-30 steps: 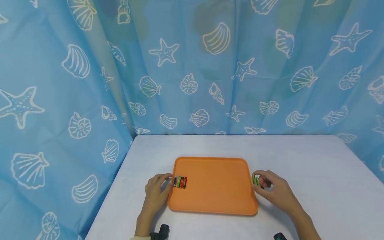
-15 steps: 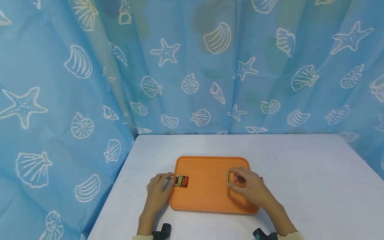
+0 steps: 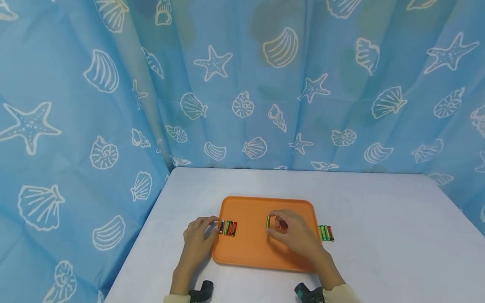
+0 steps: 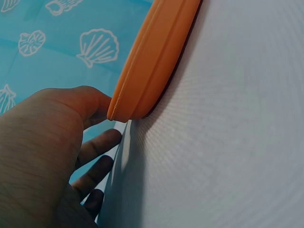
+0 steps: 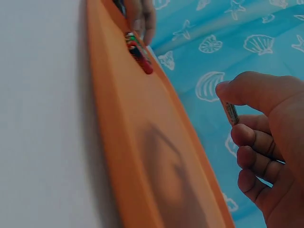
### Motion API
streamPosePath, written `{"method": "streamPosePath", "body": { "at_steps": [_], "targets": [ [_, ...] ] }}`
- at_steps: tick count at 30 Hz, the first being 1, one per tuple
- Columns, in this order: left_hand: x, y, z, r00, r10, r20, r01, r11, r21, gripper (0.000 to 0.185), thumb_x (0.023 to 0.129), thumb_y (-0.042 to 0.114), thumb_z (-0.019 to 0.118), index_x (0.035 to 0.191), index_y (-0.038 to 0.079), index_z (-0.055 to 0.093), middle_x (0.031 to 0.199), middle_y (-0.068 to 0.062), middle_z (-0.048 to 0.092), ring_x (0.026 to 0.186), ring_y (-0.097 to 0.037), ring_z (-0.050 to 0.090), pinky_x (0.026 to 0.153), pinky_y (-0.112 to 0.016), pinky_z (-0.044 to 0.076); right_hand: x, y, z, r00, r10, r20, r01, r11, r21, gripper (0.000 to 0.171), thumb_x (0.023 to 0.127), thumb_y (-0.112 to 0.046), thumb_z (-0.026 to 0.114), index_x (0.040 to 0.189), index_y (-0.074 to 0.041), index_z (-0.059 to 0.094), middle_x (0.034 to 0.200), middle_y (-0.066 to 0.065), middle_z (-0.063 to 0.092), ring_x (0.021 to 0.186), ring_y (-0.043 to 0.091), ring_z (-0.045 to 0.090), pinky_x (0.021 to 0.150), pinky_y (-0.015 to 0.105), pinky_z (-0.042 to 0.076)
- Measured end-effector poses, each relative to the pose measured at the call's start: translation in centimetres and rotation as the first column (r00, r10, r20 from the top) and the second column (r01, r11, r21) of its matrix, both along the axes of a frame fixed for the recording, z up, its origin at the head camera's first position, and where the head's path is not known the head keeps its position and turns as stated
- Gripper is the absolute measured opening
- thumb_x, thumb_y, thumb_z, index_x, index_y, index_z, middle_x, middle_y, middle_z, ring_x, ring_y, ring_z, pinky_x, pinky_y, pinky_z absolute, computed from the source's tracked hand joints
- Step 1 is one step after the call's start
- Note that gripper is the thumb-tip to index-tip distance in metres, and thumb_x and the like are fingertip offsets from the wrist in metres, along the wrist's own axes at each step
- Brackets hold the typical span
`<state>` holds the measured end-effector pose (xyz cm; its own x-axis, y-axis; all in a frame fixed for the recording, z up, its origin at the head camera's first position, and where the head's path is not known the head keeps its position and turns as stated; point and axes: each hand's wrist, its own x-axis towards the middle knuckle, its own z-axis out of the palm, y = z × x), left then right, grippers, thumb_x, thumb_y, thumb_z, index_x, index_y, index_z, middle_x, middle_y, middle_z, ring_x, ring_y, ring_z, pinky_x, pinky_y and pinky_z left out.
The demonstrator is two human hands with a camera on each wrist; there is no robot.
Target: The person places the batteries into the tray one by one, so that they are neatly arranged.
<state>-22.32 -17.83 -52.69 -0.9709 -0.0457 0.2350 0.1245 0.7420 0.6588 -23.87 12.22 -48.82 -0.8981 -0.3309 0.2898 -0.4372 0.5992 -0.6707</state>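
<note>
An orange tray lies on the white table. Three small batteries lie side by side at its left end, also seen in the right wrist view. My left hand rests at the tray's left edge, fingers on the rim next to those batteries. My right hand hovers over the tray's middle and pinches a green battery between thumb and fingers; the right wrist view shows the battery end-on. Three more batteries lie on the table just off the tray's right edge.
A blue curtain printed with shells and starfish hangs behind and to the left of the table. Dark wrist-camera mounts show at the bottom of the head view.
My right hand lifted one green battery from the group right of the tray and carried it leftward to over the tray's middle. The left hand stayed at the tray's left edge.
</note>
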Motion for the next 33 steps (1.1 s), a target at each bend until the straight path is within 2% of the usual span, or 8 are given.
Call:
{"method": "streamPosePath", "body": {
  "at_steps": [6, 12, 18, 25, 33],
  "targets": [
    [0.0, -0.2, 0.2, 1.000, -0.010, -0.020, 0.010, 1.000, 0.001, 0.028, 0.096, 0.021, 0.064, 0.124, 0.021, 0.068, 0.120, -0.004, 0.062, 0.126, -0.034, 0.045, 0.108, -0.058, 0.023, 0.0, -2.1, -0.5, 0.999, 0.030, 0.017, -0.031, 0.999, 0.011, 0.035, 0.085, -0.028, 0.081, 0.115, -0.015, 0.068, 0.083, -0.007, 0.054, 0.073, 0.011, 0.050, 0.063, 0.026, 0.045],
    [-0.1, -0.2, -0.1, 1.000, -0.010, -0.004, 0.010, 1.000, 0.005, 0.029, 0.096, 0.021, 0.065, 0.125, 0.021, 0.068, 0.123, -0.005, 0.062, 0.127, -0.034, 0.044, 0.108, -0.059, 0.022, -0.1, -3.7, -0.9, 0.998, 0.063, 0.018, -0.064, 0.997, 0.047, 0.032, 0.085, -0.028, 0.082, 0.111, -0.014, 0.068, 0.082, -0.006, 0.054, 0.073, 0.012, 0.050, 0.063, 0.026, 0.044],
    [0.0, 0.0, -0.1, 1.000, -0.012, -0.005, 0.012, 1.000, 0.006, 0.029, 0.097, 0.022, 0.065, 0.126, 0.021, 0.067, 0.124, -0.005, 0.061, 0.127, -0.034, 0.044, 0.108, -0.059, 0.022, -0.2, -4.7, -1.6, 0.999, 0.046, 0.021, -0.048, 0.992, 0.118, 0.029, 0.086, -0.033, 0.080, 0.106, -0.017, 0.065, 0.080, -0.005, 0.053, 0.074, 0.009, 0.049, 0.066, 0.028, 0.042],
    [-0.1, 0.0, -0.1, 1.000, -0.020, -0.018, 0.020, 1.000, 0.002, 0.029, 0.096, 0.023, 0.065, 0.125, 0.021, 0.068, 0.124, -0.005, 0.061, 0.126, -0.033, 0.045, 0.107, -0.058, 0.023, -0.7, -6.1, -2.2, 0.998, 0.060, 0.015, -0.062, 0.983, 0.174, 0.029, 0.086, -0.031, 0.080, 0.103, -0.014, 0.066, 0.073, -0.006, 0.048, 0.066, 0.008, 0.043, 0.059, 0.027, 0.037],
    [-0.1, 0.1, 0.0, 1.000, -0.009, -0.003, 0.009, 1.000, 0.002, 0.029, 0.097, 0.022, 0.064, 0.125, 0.020, 0.068, 0.125, -0.005, 0.061, 0.127, -0.033, 0.045, 0.109, -0.058, 0.022, -1.1, -7.3, -2.6, 0.999, 0.052, 0.016, -0.054, 0.982, 0.181, 0.034, 0.086, -0.032, 0.080, 0.110, -0.012, 0.068, 0.072, -0.008, 0.048, 0.063, 0.007, 0.043, 0.057, 0.026, 0.035]
  ]
}}
